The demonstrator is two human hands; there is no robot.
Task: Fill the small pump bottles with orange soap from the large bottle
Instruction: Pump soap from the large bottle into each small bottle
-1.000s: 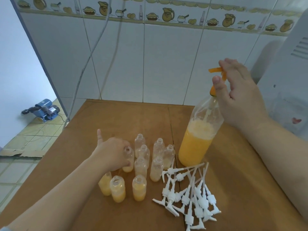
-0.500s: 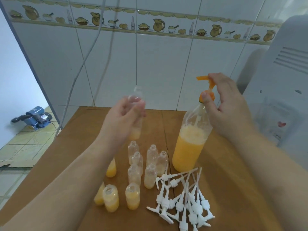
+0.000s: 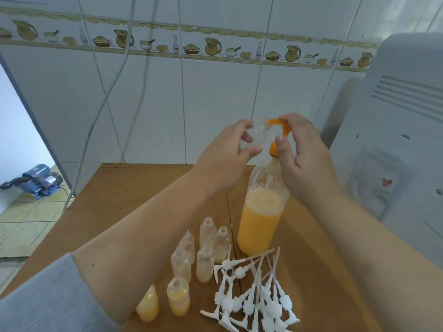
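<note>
Left hand [image 3: 230,149]: its grip is clamped on a small clear bottle [image 3: 255,137], raised above the desk [image 3: 134,202], mouth held up against the orange spout.

Right hand [image 3: 304,156]: grip clamped on the orange pump head [image 3: 279,130] of the large bottle [image 3: 261,219], fingers over the top, thumb beside the collar. The large bottle stands upright on the desk at 12 o'clock from the loose white pumps [image 3: 254,293], roughly half full of orange soap.

At 9 o'clock from the large bottle's base stands a cluster of small bottles [image 3: 203,248], uncapped, most nearly empty. Three fuller ones [image 3: 177,300] stand at 6 o'clock of that cluster.

Surroundings: white tiled wall [image 3: 215,104] at 12 o'clock; white appliance [image 3: 402,140] at 3 o'clock; blue pump [image 3: 38,180] on the floor at 9 o'clock.
</note>
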